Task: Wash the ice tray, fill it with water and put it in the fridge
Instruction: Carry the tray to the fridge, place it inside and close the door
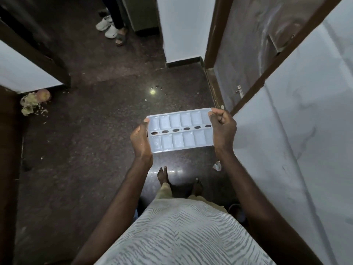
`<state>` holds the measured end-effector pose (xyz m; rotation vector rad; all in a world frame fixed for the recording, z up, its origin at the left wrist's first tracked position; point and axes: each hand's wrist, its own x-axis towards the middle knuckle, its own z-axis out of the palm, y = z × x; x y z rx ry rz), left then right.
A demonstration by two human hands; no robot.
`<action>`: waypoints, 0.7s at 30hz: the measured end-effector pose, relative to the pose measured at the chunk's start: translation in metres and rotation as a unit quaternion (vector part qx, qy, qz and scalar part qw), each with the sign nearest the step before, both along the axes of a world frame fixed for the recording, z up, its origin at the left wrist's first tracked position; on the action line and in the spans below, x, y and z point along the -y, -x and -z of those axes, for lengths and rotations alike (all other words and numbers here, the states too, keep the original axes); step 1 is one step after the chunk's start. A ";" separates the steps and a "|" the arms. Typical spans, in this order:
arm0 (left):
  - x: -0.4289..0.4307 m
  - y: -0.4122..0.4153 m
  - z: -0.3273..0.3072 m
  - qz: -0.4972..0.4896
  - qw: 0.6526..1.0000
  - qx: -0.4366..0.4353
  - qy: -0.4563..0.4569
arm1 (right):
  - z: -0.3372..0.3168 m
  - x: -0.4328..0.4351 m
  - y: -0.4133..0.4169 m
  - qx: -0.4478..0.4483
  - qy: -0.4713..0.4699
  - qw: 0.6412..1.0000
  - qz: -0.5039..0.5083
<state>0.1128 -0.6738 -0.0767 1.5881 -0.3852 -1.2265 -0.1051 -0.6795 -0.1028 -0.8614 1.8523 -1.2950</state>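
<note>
I hold a white plastic ice tray (179,131) level in front of me, above a dark stone floor. It has two rows of compartments and a middle strip with oval holes. My left hand (141,140) grips its left end, thumb on the rim. My right hand (222,129) is closed around its right end. Whether the compartments hold water I cannot tell.
A white wall (305,150) and a brown-framed door (248,44) run along the right. Another person's feet and white slippers (110,27) are at the far end of the floor. Food scraps (34,100) lie by the left wall corner. My bare feet (179,178) stand below the tray.
</note>
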 end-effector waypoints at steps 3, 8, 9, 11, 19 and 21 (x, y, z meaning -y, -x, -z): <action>-0.006 0.006 -0.002 -0.023 1.000 0.003 0.004 | -0.001 0.003 0.006 -0.003 -0.002 1.000 -0.020; -0.016 0.009 0.003 -0.056 0.998 0.012 0.008 | -0.002 0.011 0.010 0.001 -0.005 0.998 -0.063; -0.018 0.009 0.003 -0.065 0.998 0.011 0.010 | -0.003 0.012 0.010 0.003 -0.005 0.997 -0.071; -0.023 0.008 0.004 -0.082 0.997 0.004 0.016 | -0.005 0.016 0.007 0.005 -0.005 0.996 -0.092; -0.053 -0.015 0.006 -0.166 0.986 0.012 0.007 | -0.008 0.027 -0.027 0.006 0.021 0.983 -0.185; -0.062 -0.026 0.006 -0.191 0.981 0.020 0.002 | -0.007 0.030 -0.043 0.011 0.022 0.977 -0.210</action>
